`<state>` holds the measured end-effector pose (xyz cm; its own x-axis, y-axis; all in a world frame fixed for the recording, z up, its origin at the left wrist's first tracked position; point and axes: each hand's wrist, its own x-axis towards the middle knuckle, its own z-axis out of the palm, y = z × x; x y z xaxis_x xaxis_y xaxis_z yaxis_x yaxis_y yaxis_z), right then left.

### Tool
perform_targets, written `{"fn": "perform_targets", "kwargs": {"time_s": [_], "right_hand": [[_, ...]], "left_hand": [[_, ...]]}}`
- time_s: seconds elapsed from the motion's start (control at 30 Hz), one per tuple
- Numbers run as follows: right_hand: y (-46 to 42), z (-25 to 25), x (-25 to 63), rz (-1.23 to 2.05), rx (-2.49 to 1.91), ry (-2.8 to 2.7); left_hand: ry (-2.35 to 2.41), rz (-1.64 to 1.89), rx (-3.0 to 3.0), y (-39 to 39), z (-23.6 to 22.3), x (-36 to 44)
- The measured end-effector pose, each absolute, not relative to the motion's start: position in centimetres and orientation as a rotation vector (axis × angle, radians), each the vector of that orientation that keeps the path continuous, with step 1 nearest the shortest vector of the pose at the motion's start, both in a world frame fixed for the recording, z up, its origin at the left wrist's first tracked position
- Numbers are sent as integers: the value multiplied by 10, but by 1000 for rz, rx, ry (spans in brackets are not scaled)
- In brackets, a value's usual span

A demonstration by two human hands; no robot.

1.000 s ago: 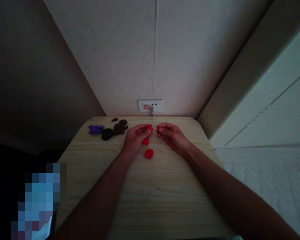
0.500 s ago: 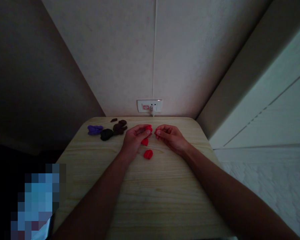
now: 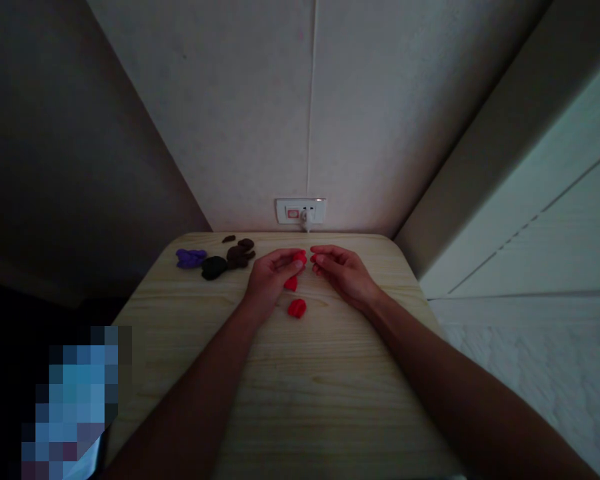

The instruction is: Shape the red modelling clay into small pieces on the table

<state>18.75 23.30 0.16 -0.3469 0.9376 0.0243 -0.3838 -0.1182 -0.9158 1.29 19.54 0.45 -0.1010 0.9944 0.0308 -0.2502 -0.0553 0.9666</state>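
Note:
My left hand (image 3: 273, 275) is closed, pinching a soft red lump of modelling clay (image 3: 300, 257) between thumb and fingers. Just to its right is my right hand (image 3: 343, 272), with a small red bit of clay (image 3: 314, 258) at its thumb and fingertips. A narrow gap separates the two hands. Under my left hand a second red clay piece (image 3: 291, 284) shows, partly covered by the fingers. Closer to me, a grooved red clay lump (image 3: 297, 308) lies on the wooden table (image 3: 300, 387).
At the table's back left are purple clay (image 3: 191, 259), a black clay lump (image 3: 213, 267) and several dark brown clay pieces (image 3: 238, 257). Behind the table, a wall socket (image 3: 301, 211) has a plug in it. A pale panelled surface (image 3: 520, 220) stands on the right.
My right fingers have shifted slightly, the index finger straightening, and the small red bit at their tips shows more clearly. My left hand keeps its hold on the red clay.

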Motion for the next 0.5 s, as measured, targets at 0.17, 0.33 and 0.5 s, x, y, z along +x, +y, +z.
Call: {"fn": "perform_targets", "kwargs": {"time_s": [0.17, 0.33, 0.5], "right_hand": [[232, 1, 185, 1476, -797, -1216], [230, 5, 185, 1431, -789, -1245], [230, 4, 184, 1444, -803, -1245]], "left_hand": [[1082, 1376, 1055, 192, 8, 15], [1118, 1349, 1070, 191, 10, 15], [1117, 1345, 1077, 190, 13, 16]]}}
